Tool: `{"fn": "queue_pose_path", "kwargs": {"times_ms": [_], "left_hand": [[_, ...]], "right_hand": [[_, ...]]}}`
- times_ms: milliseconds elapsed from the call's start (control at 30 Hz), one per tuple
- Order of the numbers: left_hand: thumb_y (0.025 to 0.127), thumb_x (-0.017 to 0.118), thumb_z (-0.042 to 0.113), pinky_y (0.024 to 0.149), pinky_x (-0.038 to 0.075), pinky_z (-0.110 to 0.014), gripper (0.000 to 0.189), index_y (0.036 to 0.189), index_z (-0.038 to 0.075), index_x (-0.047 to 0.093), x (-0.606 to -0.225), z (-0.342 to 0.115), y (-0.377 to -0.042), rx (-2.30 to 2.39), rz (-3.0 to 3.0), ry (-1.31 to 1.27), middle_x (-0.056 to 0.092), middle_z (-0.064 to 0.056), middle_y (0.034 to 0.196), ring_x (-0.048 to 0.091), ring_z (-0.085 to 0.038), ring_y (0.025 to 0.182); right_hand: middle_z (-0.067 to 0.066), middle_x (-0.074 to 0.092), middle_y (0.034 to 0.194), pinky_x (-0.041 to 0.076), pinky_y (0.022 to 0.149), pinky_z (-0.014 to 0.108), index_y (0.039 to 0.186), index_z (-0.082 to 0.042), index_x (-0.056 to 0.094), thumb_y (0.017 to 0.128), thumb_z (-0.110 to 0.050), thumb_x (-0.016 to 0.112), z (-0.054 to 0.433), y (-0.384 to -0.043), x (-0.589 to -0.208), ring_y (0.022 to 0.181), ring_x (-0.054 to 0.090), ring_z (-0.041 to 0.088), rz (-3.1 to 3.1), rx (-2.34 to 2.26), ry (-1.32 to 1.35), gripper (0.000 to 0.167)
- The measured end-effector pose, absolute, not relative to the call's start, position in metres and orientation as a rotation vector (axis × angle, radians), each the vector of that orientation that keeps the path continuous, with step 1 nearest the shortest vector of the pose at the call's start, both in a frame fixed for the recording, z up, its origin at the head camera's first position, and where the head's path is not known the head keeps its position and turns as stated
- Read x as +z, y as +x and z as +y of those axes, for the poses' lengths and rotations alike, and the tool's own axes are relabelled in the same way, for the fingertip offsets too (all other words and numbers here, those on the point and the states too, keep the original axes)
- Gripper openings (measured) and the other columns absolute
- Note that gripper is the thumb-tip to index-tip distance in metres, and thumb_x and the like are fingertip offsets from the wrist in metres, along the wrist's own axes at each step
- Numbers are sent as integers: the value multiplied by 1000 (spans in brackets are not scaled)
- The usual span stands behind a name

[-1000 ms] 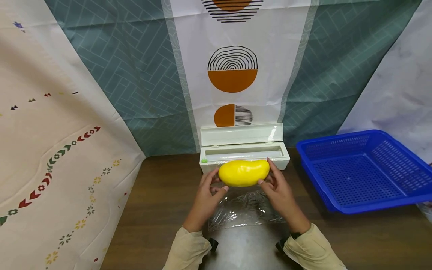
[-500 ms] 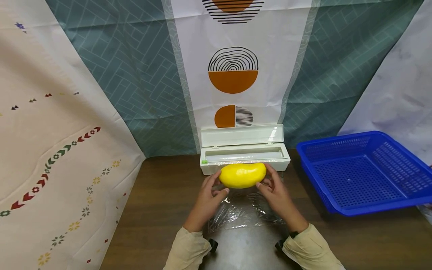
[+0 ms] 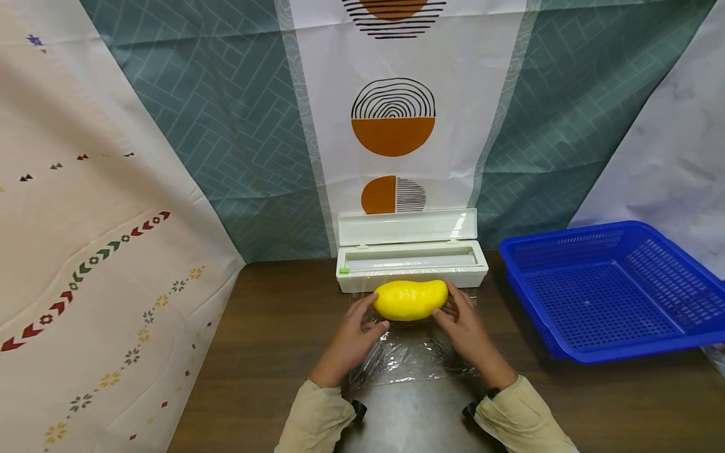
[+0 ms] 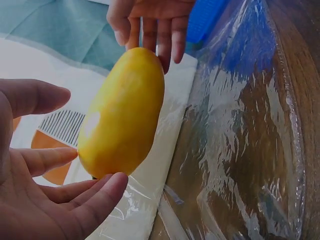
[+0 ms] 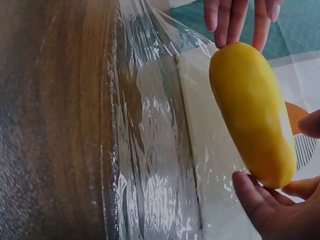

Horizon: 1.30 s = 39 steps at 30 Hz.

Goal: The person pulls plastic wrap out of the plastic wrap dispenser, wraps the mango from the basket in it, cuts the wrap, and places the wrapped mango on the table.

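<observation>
A glossy yellow mango point(image 3: 410, 300) is held crosswise between both hands, above a spread sheet of cling film point(image 3: 408, 362). At its left end, the left hand point(image 3: 354, 336) holds it on curved fingertips, its thumb apart from the skin in the left wrist view. The right hand point(image 3: 470, 327) holds the opposite end the same way; its fingers point(image 5: 255, 200) curve under the mango in the right wrist view. The film leads out of a white dispenser box point(image 3: 413, 277) with its lid up and a roll point(image 3: 410, 262) inside.
A blue perforated plastic basket point(image 3: 510, 277) stands to the right on the brown wooden table point(image 3: 266, 352). A small green piece point(image 3: 343, 270) sits at the dispenser's left end. Patterned cloths point(image 3: 243, 126) hang behind and at the sides.
Both hands have drawn the mango slightly back toward the person, away from the dispenser and over the film. The left hand has also shifted a little to the right. Dispenser and basket stay put.
</observation>
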<state>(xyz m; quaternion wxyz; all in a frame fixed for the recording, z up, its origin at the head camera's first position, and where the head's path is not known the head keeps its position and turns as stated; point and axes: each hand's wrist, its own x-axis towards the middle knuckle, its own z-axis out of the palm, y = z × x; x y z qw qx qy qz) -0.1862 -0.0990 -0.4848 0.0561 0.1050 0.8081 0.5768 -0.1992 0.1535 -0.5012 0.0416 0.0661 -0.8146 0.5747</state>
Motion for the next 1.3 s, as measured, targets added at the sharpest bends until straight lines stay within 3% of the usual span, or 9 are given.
{"fn": "queue_pose_path", "kwargs": {"times_ms": [133,400,1033,1300], "left_hand": [[100,70,22,104,49,-51,64,158,11,43,-486,-98,-186,1737,2450,327,41,-17,156,56,-45,127],[101,68,24,107,48,-50,67,160,11,40,-490,-96,-187,1660,2461,351,39,-15,158,50,-35,138],[100,68,24,99,52,-53,56,151,11,50,-498,-94,-188,1607,2465,283,49,-19,152,58,-38,128],[100,67,20,102,50,-54,52,149,7,52,-504,-92,-189,1601,2478,278,49,-19,153,57,-39,130]], "right_hand": [[29,37,151,48,106,55,160,6,27,102,-7,64,156,-201,-503,134,51,48,-2525,1751,165,71],[31,34,155,51,102,49,162,4,25,102,-11,64,159,-203,-506,132,52,47,-2623,1692,102,73],[30,34,152,48,106,54,163,3,22,102,-16,62,161,-206,-513,132,52,45,-2741,1655,46,75],[30,29,161,47,106,51,164,-1,21,103,-20,62,162,-206,-516,132,54,41,-2810,1634,54,76]]}}
